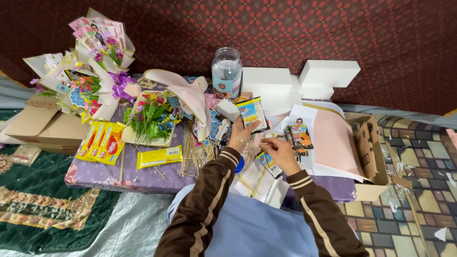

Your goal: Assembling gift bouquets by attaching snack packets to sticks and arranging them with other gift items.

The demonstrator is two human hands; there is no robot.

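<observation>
Left hand (241, 136) is raised over the low table (90, 173), fingers closed round the lower edge of a small snack packet (252, 113), yellow and blue with a white panel, held upright above the pile of wooden skewers (196, 153). Right hand (281, 154) is seen just beside and below it, fingers pinched on something thin near a second small packet (269, 164) lying at its wrist side; what exactly is pinched cannot be told. Both arms are covered by brown sleeves (207, 200) with tan stripes. The table is covered by a purple floral cloth. To the left, a cream tray (143, 139) of artificial flowers is set, with a row of yellow-and-red sachets (101, 142) beside it and one long yellow packet (159, 157) in front. Finished wrapped bouquets (90, 71) are stacked at the far left corner. A clear jar (226, 72) is stood at the back, next to white foam blocks (304, 78). Pink and white sheets (333, 143) are laid right of the hands, partly over a cardboard box (369, 152). Dark printed packets (299, 135) lie just beyond the right hand.
</observation>
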